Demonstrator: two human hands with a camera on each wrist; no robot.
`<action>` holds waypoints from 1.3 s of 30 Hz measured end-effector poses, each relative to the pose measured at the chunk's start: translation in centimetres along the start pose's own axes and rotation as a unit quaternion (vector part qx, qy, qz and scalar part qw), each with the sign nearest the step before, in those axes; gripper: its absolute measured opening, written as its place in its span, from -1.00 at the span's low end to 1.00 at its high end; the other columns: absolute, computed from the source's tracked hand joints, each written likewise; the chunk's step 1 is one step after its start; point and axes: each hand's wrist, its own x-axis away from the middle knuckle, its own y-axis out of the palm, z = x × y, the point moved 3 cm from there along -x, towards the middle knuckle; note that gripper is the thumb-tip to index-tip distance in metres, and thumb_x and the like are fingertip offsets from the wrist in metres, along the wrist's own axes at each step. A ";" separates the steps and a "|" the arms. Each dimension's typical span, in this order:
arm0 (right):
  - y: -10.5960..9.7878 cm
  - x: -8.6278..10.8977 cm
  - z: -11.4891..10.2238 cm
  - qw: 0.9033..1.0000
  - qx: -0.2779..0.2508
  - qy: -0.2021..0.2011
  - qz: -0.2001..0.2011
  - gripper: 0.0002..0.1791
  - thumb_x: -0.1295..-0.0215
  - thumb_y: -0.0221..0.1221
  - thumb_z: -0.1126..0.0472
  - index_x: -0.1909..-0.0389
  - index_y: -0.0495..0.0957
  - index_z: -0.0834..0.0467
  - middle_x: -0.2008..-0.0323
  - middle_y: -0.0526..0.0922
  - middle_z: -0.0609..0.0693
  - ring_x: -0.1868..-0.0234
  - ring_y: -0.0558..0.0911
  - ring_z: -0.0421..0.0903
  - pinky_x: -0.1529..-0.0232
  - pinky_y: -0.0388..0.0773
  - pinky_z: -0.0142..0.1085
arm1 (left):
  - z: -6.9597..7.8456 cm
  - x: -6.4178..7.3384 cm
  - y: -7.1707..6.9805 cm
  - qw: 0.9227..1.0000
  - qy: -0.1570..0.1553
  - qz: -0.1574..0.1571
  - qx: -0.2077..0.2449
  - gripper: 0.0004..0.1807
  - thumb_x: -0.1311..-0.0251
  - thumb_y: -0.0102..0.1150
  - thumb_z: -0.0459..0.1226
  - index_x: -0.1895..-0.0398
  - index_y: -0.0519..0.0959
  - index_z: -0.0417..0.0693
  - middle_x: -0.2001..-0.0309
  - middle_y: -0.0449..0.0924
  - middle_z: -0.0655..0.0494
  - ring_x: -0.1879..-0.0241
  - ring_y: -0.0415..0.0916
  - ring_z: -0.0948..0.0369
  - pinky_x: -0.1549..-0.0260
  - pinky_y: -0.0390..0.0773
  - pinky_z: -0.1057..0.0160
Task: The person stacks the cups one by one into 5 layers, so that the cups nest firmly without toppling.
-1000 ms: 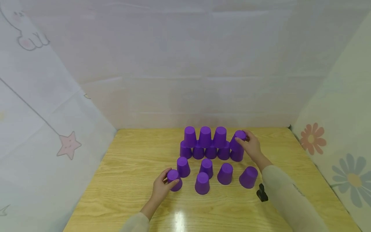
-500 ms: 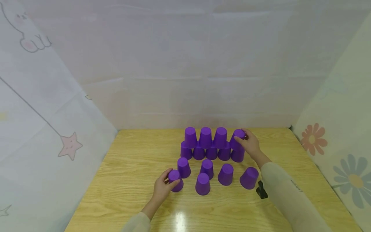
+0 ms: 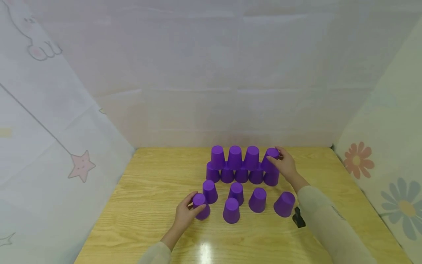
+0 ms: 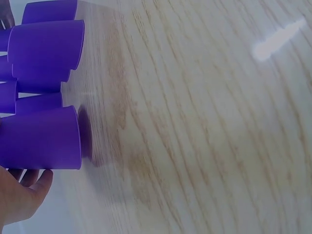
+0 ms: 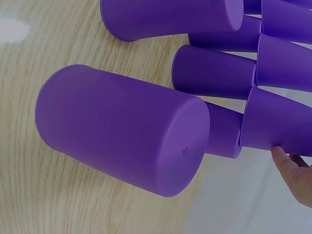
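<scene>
My left hand (image 3: 185,213) grips an upside-down purple cup (image 3: 199,201) at the front left of the loose cups, thumb on its near side. In the left wrist view this held cup (image 4: 39,139) hides part of the fingers. At the back right, my right hand (image 3: 285,165) pinches another purple cup (image 3: 268,164) at the right end of a raised row. That cup sits on the lower row, over the rightmost bottom cup (image 3: 271,178). In the right wrist view, thumb and fingers of the hand (image 5: 297,178) meet the side of the upper cup (image 5: 278,122).
The two-level wall of upside-down cups (image 3: 234,157) stands toward the back of the wooden table (image 3: 158,176). Several loose cups stand in front, among them a middle one (image 3: 231,211) and a right one (image 3: 284,204). A small black object (image 3: 298,218) lies beside the right sleeve.
The head view has shifted slightly. Both hands keep hold of their cups in nearly the same places, and the stacked row stands as before.
</scene>
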 end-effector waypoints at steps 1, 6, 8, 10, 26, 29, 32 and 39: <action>0.0 0.0 0.0 1.000 0.001 -0.001 -0.001 -0.33 -0.11 0.14 0.20 -0.18 0.11 0.36 -0.06 0.27 0.35 -0.02 0.31 0.25 0.05 0.34 -0.01 | 0.1 0.0 0.0 1.000 0.002 -0.001 0.002 -0.45 0.17 0.28 -0.44 0.01 0.36 -0.41 0.08 0.40 -0.32 0.09 0.34 -0.15 0.14 0.38 -0.02; -0.3 0.1 0.0 1.000 0.003 -0.007 -0.005 -0.32 -0.12 0.13 0.20 -0.20 0.08 0.35 -0.06 0.25 0.37 -0.04 0.29 0.25 0.04 0.32 0.00 | 0.5 -0.1 -0.1 1.000 0.013 -0.010 0.005 -0.45 0.17 0.28 -0.43 0.02 0.36 -0.42 0.09 0.40 -0.32 0.11 0.35 -0.15 0.14 0.38 -0.03; -0.5 0.0 -0.1 1.000 0.006 -0.011 -0.004 -0.33 -0.12 0.13 0.20 -0.20 0.09 0.35 -0.06 0.25 0.37 -0.04 0.29 0.25 0.04 0.32 0.00 | 0.0 -0.4 -0.1 1.000 0.019 -0.014 0.003 -0.44 0.16 0.29 -0.40 0.01 0.37 -0.40 0.08 0.41 -0.29 0.11 0.37 -0.12 0.15 0.40 -0.01; -0.6 0.0 -0.1 1.000 0.010 -0.013 -0.004 -0.33 -0.13 0.13 0.18 -0.20 0.09 0.34 -0.06 0.26 0.37 -0.05 0.28 0.26 0.03 0.31 0.01 | -0.8 -0.8 -0.1 1.000 0.024 -0.018 -0.002 -0.42 0.16 0.31 -0.35 0.00 0.37 -0.35 0.07 0.42 -0.24 0.11 0.38 -0.08 0.16 0.42 0.03; -1.8 0.9 0.1 1.000 0.008 -0.019 -0.012 -0.29 -0.10 0.15 0.09 -0.22 0.10 0.27 -0.08 0.22 0.36 -0.07 0.25 0.27 0.04 0.30 0.03 | 4.3 -1.6 0.0 0.996 0.038 -0.074 -0.016 -0.46 0.15 0.28 -0.41 0.02 0.38 -0.40 0.12 0.45 -0.25 0.14 0.39 -0.09 0.18 0.40 -0.04; -1.9 1.4 0.3 1.000 0.006 -0.024 -0.015 -0.28 -0.11 0.15 0.10 -0.21 0.10 0.30 -0.08 0.22 0.37 -0.06 0.25 0.28 0.04 0.29 0.04 | 4.8 -1.8 0.0 0.995 0.035 -0.086 -0.019 -0.46 0.15 0.28 -0.41 0.01 0.38 -0.40 0.13 0.46 -0.24 0.14 0.40 -0.06 0.18 0.41 -0.02; -2.2 2.0 0.5 1.000 0.011 -0.022 -0.018 -0.29 -0.10 0.15 0.10 -0.21 0.10 0.30 -0.08 0.22 0.36 -0.06 0.25 0.27 0.04 0.30 0.04 | 5.2 -2.1 0.0 0.994 0.035 -0.096 -0.024 -0.46 0.14 0.29 -0.39 0.01 0.39 -0.38 0.14 0.47 -0.21 0.15 0.41 -0.04 0.19 0.42 -0.01; -2.7 3.3 1.2 0.999 0.014 -0.010 -0.030 -0.27 -0.08 0.17 0.07 -0.21 0.11 0.28 -0.09 0.23 0.34 -0.06 0.26 0.27 0.05 0.31 0.04 | 6.1 -2.6 0.2 0.993 0.037 -0.110 -0.037 -0.47 0.13 0.29 -0.36 0.01 0.40 -0.34 0.16 0.48 -0.19 0.16 0.42 -0.02 0.19 0.42 0.02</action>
